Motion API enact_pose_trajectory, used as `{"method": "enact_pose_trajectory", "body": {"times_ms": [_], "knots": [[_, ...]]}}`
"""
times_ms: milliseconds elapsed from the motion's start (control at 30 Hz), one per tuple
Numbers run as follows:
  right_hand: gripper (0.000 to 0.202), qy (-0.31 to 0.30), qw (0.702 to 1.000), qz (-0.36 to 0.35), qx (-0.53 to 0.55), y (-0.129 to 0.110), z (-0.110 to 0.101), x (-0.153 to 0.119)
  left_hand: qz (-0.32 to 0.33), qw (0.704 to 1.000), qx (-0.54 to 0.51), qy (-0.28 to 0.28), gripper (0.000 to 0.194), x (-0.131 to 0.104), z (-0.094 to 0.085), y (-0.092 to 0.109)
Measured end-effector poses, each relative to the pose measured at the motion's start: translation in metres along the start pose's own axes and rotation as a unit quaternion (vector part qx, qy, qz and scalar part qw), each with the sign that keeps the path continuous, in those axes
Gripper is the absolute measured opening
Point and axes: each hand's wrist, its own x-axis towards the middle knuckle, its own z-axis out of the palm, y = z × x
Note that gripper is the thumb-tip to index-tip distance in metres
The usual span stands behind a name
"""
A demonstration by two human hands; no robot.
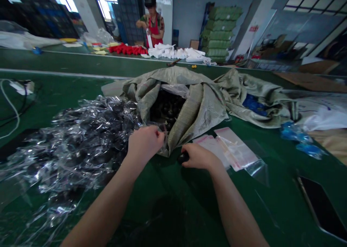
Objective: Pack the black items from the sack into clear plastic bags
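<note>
My right hand is closed around a small black ball-like piece, low over the green table just in front of the sack. My left hand is curled at the sack's mouth, with a clear plastic bag showing at its fingertips; its grip is partly hidden. Dark round pieces fill the open woven sack. Left of my left hand lies a large heap of black pieces wrapped in clear plastic. Flat clear bags rest beside my right hand.
A phone lies at the right front. Behind it are small blue wrapped pieces and a second sack with blue contents. Cables run along the left. Across the table a person stands behind red and white items.
</note>
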Motion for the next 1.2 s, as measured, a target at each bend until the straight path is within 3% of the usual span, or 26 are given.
{"method": "enact_pose_trajectory", "body": {"times_ms": [67,100,200,267,500,667,800,933,1067,1200], "knots": [[0.031,0.068,0.984,-0.038,0.162,-0.01,-0.011,-0.009,0.002,1.0,-0.006,-0.012,0.036,0.0,0.004,0.003],[0.035,0.097,0.955,-0.061,0.273,-0.016,-0.016,-0.013,0.005,1.0,-0.009,-0.019,0.035,-0.001,0.006,0.005],[0.038,0.157,0.825,-0.129,0.528,-0.035,-0.018,-0.018,0.022,0.999,-0.021,-0.04,0.035,-0.004,0.009,0.011],[0.036,0.182,0.797,-0.118,0.564,-0.046,-0.012,-0.014,0.048,0.996,-0.039,-0.059,0.033,-0.006,0.009,0.013],[0.032,0.242,0.849,-0.018,0.469,-0.048,0.009,0.004,0.094,0.986,-0.102,-0.095,0.031,-0.004,0.008,0.007],[0.032,0.311,0.884,-0.016,0.348,-0.042,0.009,0.005,0.109,0.978,-0.148,-0.099,0.029,0.002,0.007,-0.002],[0.034,0.318,0.906,-0.034,0.279,-0.041,0.009,0.005,0.104,0.971,-0.189,-0.098,0.027,0.005,0.004,-0.004],[0.039,0.325,0.915,-0.072,0.23,-0.041,0.009,0.005,0.095,0.967,-0.219,-0.088,0.03,0.006,0.004,-0.004],[0.031,0.364,0.916,-0.081,0.149,-0.042,0.004,0.003,0.073,0.972,-0.217,-0.058,0.029,0.008,0.008,-0.006],[0.03,0.38,0.895,-0.082,0.22,-0.043,0.001,0.001,0.047,0.978,-0.203,-0.023,0.03,0.011,0.014,-0.006]]}}
